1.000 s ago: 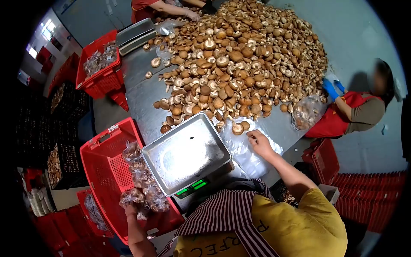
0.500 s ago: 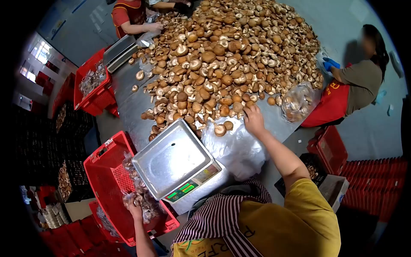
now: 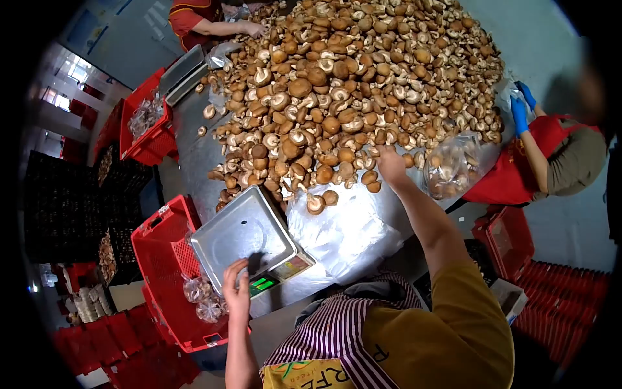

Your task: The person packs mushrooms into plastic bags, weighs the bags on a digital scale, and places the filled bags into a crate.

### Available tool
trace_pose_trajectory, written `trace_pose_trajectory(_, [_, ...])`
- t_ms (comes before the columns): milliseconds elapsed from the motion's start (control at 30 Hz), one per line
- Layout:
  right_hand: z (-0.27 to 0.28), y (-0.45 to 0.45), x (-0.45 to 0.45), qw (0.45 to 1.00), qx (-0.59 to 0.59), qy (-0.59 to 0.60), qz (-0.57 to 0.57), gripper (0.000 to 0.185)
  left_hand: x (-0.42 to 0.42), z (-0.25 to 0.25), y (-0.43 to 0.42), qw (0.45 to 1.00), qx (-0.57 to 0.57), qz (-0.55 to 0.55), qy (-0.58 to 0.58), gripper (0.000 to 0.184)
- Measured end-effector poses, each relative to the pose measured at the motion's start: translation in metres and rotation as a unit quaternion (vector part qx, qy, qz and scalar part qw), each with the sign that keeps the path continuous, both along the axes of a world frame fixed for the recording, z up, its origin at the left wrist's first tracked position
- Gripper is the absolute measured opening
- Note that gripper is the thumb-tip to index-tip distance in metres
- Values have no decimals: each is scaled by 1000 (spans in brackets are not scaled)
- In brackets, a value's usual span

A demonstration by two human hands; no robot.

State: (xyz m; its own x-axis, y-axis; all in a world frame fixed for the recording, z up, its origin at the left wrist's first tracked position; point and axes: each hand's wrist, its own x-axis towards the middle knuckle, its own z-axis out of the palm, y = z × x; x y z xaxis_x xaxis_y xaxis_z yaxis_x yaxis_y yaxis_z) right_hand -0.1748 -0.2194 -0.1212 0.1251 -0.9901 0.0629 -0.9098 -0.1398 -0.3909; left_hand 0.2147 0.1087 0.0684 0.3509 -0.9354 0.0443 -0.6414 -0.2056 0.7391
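My left hand (image 3: 236, 285) is raised beside the near corner of a digital scale (image 3: 243, 236), its fingers apart and holding nothing. Bagged mushrooms (image 3: 208, 310) lie in a red crate (image 3: 155, 259) just left of it. At the near edge of a large heap of shiitake mushrooms (image 3: 350, 84), my right hand (image 3: 392, 167) has its fingers curled at a brown-capped mushroom (image 3: 381, 137); the fingertips are partly hidden. Clear plastic bags (image 3: 343, 227) lie between the scale and my right forearm, with a few loose mushrooms (image 3: 315, 204) at their upper edge.
Across the heap, a person in a red apron (image 3: 505, 165) wears blue gloves, near a filled clear bag (image 3: 450, 168). Another person's arm (image 3: 227, 28) reaches in at top left, by a second scale (image 3: 183, 74) and red crate (image 3: 146, 120). Stacked red crates (image 3: 564, 298) stand right.
My left hand has left the bagged mushrooms in the crate and risen beside the scale, its fingers opening. My right hand has moved slightly farther into the heap's edge.
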Motion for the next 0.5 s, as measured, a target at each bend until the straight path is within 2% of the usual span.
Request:
trace_pose_trajectory(67, [-11,-7,-3,994,-44,-97,-36,27,-28,2,-9,1000,15,-7,22,25])
trace_pose_trajectory(100, [-17,-8,-7,987,-100,-119,-30,21,-38,1,-12,999,19,-9,38,25])
trace_pose_trajectory(133, [-23,-7,-13,988,-97,-119,-26,21,-49,-1,-14,998,23,-10,56,25])
trace_pose_trajectory(233, [-38,4,-36,934,100,-339,-59,29,-76,-14,-17,994,53,16,99,22])
trace_pose_trajectory(267, [-43,9,-43,934,103,-338,-57,29,-85,-17,-21,988,71,24,134,22])
trace_pose_trajectory(333, [-17,22,-51,886,230,-390,-99,31,-106,-20,-32,988,71,17,137,21])
trace_pose_trajectory(367, [-12,22,-57,886,233,-390,-96,31,-113,-27,-35,985,73,0,153,21])
trace_pose_trajectory(400, [-9,21,-65,956,176,-230,-42,27,-120,-36,-38,983,75,-18,169,21])
trace_pose_trajectory(433, [-1,21,-69,992,111,-62,14,23,-127,-42,-42,979,78,-18,189,20])
trace_pose_trajectory(500, [28,26,-74,996,71,-48,7,17,-142,-46,-51,979,78,-24,185,20])
